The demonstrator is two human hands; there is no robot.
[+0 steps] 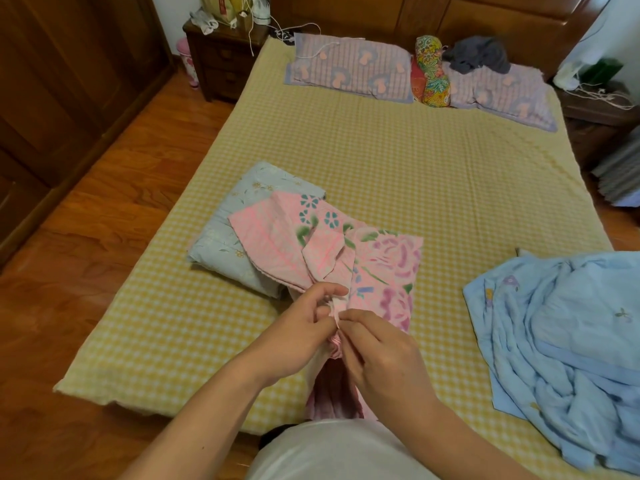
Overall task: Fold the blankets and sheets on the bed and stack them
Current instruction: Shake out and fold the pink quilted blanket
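Hands, left (304,327) and right (377,348), pinch the pink sheet (381,265) at six o'clock, mid-fold; next, probably matching its corners.

Pink floral blanket (363,261): half-gathered, bunched at near edge of bed, far part draped over grey-blue folded blanket (225,233), which lies flat at near left. Light blue sheet (568,348): crumpled heap, unfolded, near right, well apart.

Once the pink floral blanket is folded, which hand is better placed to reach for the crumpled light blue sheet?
Right, probably. The light blue sheet lies on the right hand's side of the bed; the left hand would have to cross over. Both hands now pinch the pink floral blanket.
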